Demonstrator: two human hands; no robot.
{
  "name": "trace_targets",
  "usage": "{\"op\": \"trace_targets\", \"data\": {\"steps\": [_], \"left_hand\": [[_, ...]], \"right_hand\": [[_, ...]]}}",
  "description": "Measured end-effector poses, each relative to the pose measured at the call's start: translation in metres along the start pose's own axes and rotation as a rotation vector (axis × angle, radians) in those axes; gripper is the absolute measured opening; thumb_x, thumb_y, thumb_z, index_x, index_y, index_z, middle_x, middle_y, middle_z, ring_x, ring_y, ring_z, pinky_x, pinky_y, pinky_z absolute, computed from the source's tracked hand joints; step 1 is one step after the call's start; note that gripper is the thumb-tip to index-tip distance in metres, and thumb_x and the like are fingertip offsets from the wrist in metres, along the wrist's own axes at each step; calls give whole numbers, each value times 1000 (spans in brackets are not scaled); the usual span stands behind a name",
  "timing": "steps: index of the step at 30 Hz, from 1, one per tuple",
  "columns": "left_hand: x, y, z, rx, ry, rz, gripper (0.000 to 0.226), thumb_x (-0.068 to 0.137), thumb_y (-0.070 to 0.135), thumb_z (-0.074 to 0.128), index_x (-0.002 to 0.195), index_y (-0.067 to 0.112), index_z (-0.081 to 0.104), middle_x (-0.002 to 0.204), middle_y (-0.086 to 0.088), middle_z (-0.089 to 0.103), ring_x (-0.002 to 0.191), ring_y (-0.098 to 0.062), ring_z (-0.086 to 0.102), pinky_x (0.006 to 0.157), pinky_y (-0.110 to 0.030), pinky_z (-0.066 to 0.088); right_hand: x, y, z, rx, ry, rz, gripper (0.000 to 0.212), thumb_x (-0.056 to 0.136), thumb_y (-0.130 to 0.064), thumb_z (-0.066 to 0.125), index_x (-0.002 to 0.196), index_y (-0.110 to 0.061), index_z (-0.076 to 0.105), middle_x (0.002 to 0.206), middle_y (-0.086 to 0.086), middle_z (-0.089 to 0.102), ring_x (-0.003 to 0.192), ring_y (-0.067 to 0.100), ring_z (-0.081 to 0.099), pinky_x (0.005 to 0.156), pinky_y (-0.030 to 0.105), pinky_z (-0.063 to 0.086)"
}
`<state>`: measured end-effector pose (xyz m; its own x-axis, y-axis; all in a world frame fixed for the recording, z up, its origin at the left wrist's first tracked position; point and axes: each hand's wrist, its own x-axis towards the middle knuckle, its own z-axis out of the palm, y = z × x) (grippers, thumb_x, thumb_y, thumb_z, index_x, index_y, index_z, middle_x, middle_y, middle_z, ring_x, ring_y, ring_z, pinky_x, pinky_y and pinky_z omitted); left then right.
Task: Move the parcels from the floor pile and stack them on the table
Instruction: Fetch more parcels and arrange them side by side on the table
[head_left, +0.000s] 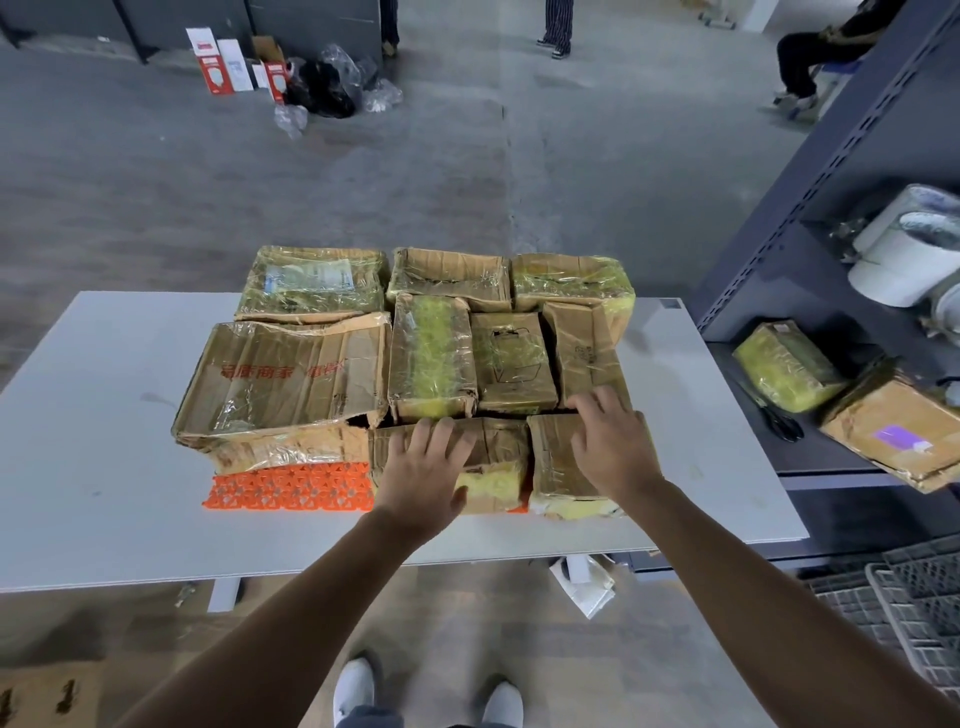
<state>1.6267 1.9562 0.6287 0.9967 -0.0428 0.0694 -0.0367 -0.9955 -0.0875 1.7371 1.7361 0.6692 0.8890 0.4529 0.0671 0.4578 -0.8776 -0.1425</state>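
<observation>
Several taped brown cardboard parcels lie packed side by side on the white table (104, 467). The biggest, a crushed parcel with red print (285, 389), is at the left. My left hand (423, 473) rests with straight fingers on the front middle parcel (498, 457). My right hand (613, 441) lies flat on the front right parcel (556, 467), fingertips touching the parcel behind (582, 348). An orange plastic mat (291, 486) shows under the front parcels. No floor pile is in view.
A dark metal shelf (831, 218) stands at the right and holds two more parcels (789, 364), scissors (779, 421) and white rolls (904, 260). Grey crates (914, 603) sit on the floor at the lower right. Boxes and plastic bags (322, 78) lie far back. People stand beyond.
</observation>
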Motion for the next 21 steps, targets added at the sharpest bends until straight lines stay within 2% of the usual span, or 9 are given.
{"op": "trace_targets", "data": {"steps": [3,5,7,13,17,19,21], "left_hand": [[7,-8,-8,-79,112,-1,62,82,50,51,130,11,54,131,-13,52,123,-35,47,96,-54,43],[17,-12,-11,-92,119,-43,61,90,47,37,137,11,49,141,-13,47,133,-34,42,104,-57,38],[25,-15,-8,-85,75,-63,62,94,47,27,142,11,44,148,-14,41,139,-34,36,108,-58,34],[28,-12,7,-81,53,-48,64,93,46,27,142,9,43,150,-14,40,136,-35,39,106,-58,35],[28,-13,9,-78,67,-39,63,93,45,27,141,8,45,148,-14,42,135,-36,41,104,-58,37],[29,-15,6,-87,67,-40,61,92,44,29,138,10,49,144,-14,47,133,-36,44,103,-58,38],[30,-16,2,-102,79,-41,55,92,41,33,135,14,51,141,-13,50,132,-36,46,102,-57,39]], "right_hand": [[9,9,0,4,3,49,42,96,-25,45,138,-19,47,142,1,42,134,20,36,109,43,33],[15,15,2,10,-100,82,49,102,-35,35,149,-21,33,156,-1,26,146,17,18,118,46,18],[17,16,7,-15,-205,75,55,103,-43,25,154,-23,20,163,-4,10,150,17,4,120,46,9],[10,13,23,-127,-239,79,60,102,-47,7,156,-23,3,164,-6,1,150,15,-2,121,44,2],[10,13,24,-110,-227,71,84,82,-55,-17,156,-22,5,164,-6,4,150,16,0,120,46,1],[12,11,20,-97,-216,80,76,90,-56,-7,156,-23,11,163,-5,8,150,16,3,120,46,3],[14,9,16,-63,-176,83,58,102,-47,17,154,-22,20,162,-3,14,149,17,9,121,46,4]]}}
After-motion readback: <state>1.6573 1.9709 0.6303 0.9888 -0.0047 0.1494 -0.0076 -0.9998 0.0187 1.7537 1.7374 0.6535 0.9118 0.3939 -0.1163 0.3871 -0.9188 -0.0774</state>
